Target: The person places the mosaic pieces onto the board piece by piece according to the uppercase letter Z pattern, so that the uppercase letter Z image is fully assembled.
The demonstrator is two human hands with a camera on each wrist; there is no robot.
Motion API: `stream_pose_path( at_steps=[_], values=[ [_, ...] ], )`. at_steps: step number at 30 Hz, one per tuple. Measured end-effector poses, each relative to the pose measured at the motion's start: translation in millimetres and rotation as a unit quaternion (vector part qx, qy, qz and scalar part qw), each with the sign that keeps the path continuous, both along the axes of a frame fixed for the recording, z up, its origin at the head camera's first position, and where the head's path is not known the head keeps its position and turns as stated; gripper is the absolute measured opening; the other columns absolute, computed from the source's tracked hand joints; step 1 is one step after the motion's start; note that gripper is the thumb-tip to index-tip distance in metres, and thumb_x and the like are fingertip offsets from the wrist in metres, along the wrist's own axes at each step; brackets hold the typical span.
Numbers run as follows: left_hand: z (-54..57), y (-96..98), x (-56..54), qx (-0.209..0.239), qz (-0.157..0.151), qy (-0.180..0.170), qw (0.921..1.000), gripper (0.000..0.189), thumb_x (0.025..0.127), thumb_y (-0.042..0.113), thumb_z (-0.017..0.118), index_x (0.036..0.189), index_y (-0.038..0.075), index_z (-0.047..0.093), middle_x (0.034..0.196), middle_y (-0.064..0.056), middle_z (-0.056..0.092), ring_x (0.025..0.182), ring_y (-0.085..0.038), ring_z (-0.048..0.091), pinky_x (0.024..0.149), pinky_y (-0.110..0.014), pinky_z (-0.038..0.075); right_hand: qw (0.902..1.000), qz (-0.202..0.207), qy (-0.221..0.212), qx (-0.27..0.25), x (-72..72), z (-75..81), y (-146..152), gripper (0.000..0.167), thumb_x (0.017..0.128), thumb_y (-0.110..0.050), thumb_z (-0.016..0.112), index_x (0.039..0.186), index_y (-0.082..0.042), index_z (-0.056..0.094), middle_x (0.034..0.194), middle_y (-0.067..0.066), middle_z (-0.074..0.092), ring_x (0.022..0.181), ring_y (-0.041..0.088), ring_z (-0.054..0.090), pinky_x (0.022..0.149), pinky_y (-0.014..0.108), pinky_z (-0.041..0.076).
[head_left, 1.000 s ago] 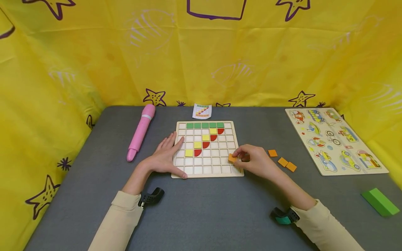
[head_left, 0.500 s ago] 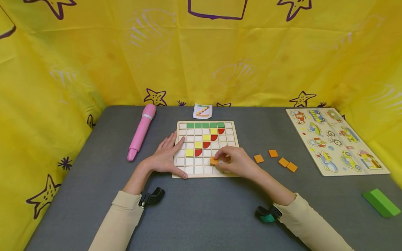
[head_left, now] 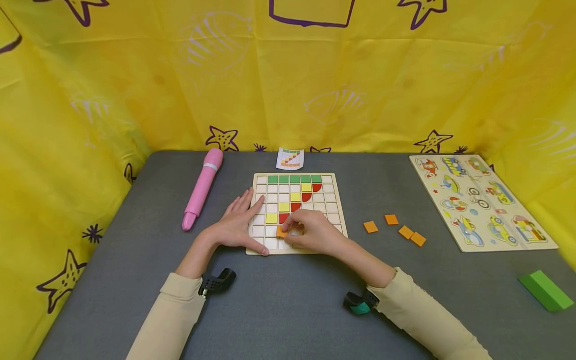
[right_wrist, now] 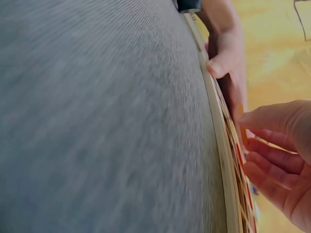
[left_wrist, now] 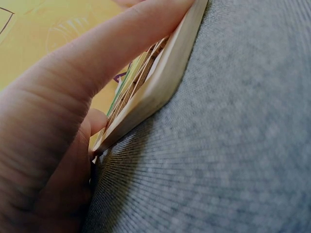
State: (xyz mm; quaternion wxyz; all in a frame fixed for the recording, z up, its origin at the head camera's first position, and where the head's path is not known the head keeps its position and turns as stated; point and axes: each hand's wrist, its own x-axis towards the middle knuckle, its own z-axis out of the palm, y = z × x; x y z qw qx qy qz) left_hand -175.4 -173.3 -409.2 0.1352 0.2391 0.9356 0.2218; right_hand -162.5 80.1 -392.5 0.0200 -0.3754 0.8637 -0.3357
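Observation:
A wooden grid board [head_left: 320, 243] lies on the grey table, holding a row of green tiles [head_left: 294, 179] along its far side and a diagonal of yellow tiles [head_left: 295, 197] and red quarter-round tiles [head_left: 307, 197]. My left hand [head_left: 235, 223] rests spread on the board's left edge, its thumb along the near corner; the left wrist view shows that thumb [left_wrist: 112, 46] on the rim. Between thumb and fingers, my right hand [head_left: 315, 231] pinches an orange square tile [head_left: 281, 232] over the lower left cells. That tile [right_wrist: 243, 127] appears tilted in the right wrist view.
Several loose orange tiles [head_left: 391, 220] lie right of the board. A small pattern card [head_left: 290, 159] sits behind it. A pink microphone-like toy [head_left: 203, 190] lies at left, a picture puzzle board [head_left: 483, 202] at right, and a green block [head_left: 545, 291] near the right edge.
My right hand has moved left across the board with the orange tile, from the right edge to the lower left cells, revealing another loose tile at right. My left hand stays put.

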Motion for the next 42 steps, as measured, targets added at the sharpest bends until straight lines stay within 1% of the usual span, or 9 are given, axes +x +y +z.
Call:
stream_pose_path(
  at_steps=[5,10,17,22,26,28,32,35,42],
  values=[
    [0.0,0.4,-0.4,0.0,0.0,-0.001,1.0,0.137,0.058,0.072,0.079,0.157,0.01,0.008,0.161,-0.017,-0.013,0.147,-0.03,-0.013,0.116,-0.053,-0.002,0.9998,0.005,0.018,0.01,-1.5,0.6,-13.9,0.012,0.081,-0.012,0.079,0.089,-0.011,0.07,0.086,-0.002,0.067,0.08,0.014,0.06,0.077,0.028,0.05],
    [0.3,0.9,0.1,0.005,-0.003,0.005,1.0,0.137,0.058,0.071,0.08,0.157,0.009,0.009,0.161,-0.018,-0.013,0.147,-0.031,-0.012,0.116,-0.052,-0.002,0.9991,0.005,0.036,0.023,-2.9,-1.1,-21.7,0.01,0.083,-0.013,0.078,0.091,-0.01,0.072,0.088,-0.002,0.068,0.084,0.014,0.062,0.081,0.031,0.05],
    [0.4,2.0,0.3,0.007,-0.005,0.002,1.0,0.136,0.059,0.072,0.079,0.157,0.009,0.009,0.16,-0.019,-0.013,0.147,-0.031,-0.012,0.115,-0.054,-0.002,0.9992,0.01,0.033,0.019,-4.0,-4.0,-22.8,0.009,0.083,-0.01,0.076,0.092,-0.009,0.073,0.089,-0.001,0.069,0.087,0.015,0.063,0.085,0.032,0.05],
    [-0.6,2.7,-1.1,-0.001,-0.004,-0.002,1.0,0.137,0.058,0.074,0.077,0.157,0.011,0.007,0.161,-0.017,-0.015,0.147,-0.029,-0.014,0.116,-0.052,-0.003,0.9993,0.019,0.031,0.01,-5.1,-6.0,-21.7,0.009,0.084,-0.009,0.075,0.093,-0.009,0.073,0.091,0.0,0.07,0.089,0.015,0.063,0.085,0.032,0.05],
    [-0.8,3.1,-1.2,0.004,-0.007,0.003,1.0,0.136,0.059,0.073,0.078,0.157,0.009,0.008,0.161,-0.019,-0.013,0.147,-0.031,-0.012,0.115,-0.053,-0.002,0.9993,0.021,0.03,0.007,-5.7,-6.7,-20.3,0.008,0.085,-0.009,0.075,0.093,-0.009,0.074,0.091,-0.001,0.07,0.089,0.015,0.063,0.086,0.032,0.049],
    [-0.4,3.6,-0.9,0.005,-0.009,0.007,0.9999,0.136,0.059,0.072,0.079,0.157,0.009,0.009,0.161,-0.019,-0.013,0.147,-0.031,-0.012,0.115,-0.053,-0.002,0.9994,0.02,0.027,0.007,-5.6,-6.0,-18.2,0.009,0.085,-0.01,0.075,0.094,-0.01,0.074,0.092,-0.001,0.07,0.091,0.015,0.063,0.086,0.032,0.049],
    [-0.4,4.4,-1.1,0.004,-0.009,0.007,0.9999,0.136,0.059,0.072,0.079,0.157,0.008,0.009,0.16,-0.019,-0.013,0.147,-0.031,-0.012,0.116,-0.052,-0.002,0.9999,0.012,0.009,0.005,-5.0,-3.4,-8.1,0.011,0.086,-0.011,0.074,0.096,-0.011,0.074,0.092,-0.003,0.07,0.089,0.014,0.062,0.083,0.031,0.05],
    [-0.1,3.8,-1.0,0.001,-0.004,0.0,1.0,0.137,0.058,0.073,0.078,0.157,0.01,0.008,0.161,-0.018,-0.014,0.147,-0.03,-0.013,0.116,-0.052,-0.002,1.0,-0.001,-0.003,0.002,-5.1,-1.4,3.0,0.012,0.085,-0.011,0.074,0.097,-0.011,0.074,0.091,-0.003,0.069,0.086,0.015,0.061,0.08,0.031,0.051],
    [0.0,0.0,-1.0,0.004,0.003,-0.008,1.0,0.138,0.057,0.073,0.079,0.157,0.01,0.008,0.161,-0.016,-0.015,0.147,-0.03,-0.013,0.115,-0.053,-0.002,0.9994,-0.032,-0.012,-0.003,-4.9,2.9,31.8,0.015,0.084,-0.013,0.077,0.099,-0.011,0.074,0.093,-0.002,0.069,0.086,0.017,0.061,0.078,0.033,0.052]
  ],
)
